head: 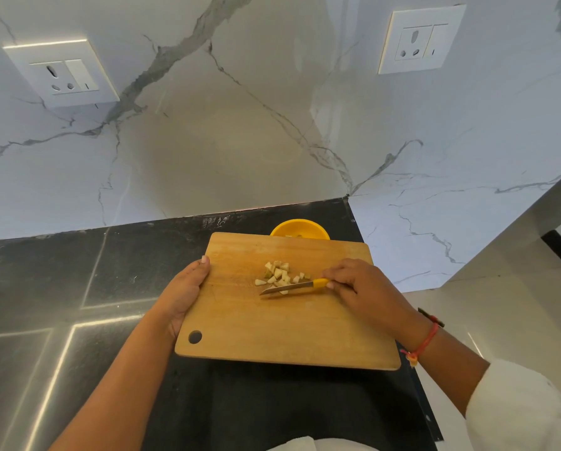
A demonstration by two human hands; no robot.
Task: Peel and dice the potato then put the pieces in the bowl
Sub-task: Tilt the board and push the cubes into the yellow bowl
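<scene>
A wooden cutting board (256, 333) is lifted off the black counter, its far edge over a yellow bowl (300, 228). My left hand (185, 289) grips the board's left edge, thumb on top. Several pale diced potato pieces (280, 274) lie in a small heap on the board's far half. My right hand (363, 289) holds a small knife (293, 287) by its yellow handle, the blade lying flat just behind the pieces. A few pieces show inside the bowl, most of which the board hides.
The black stone counter (77, 288) ends at a marble wall (240, 125) with two white sockets (63, 73) (420, 39). A marble side panel (435, 239) stands right of the bowl. The counter's right edge drops off beside my right arm.
</scene>
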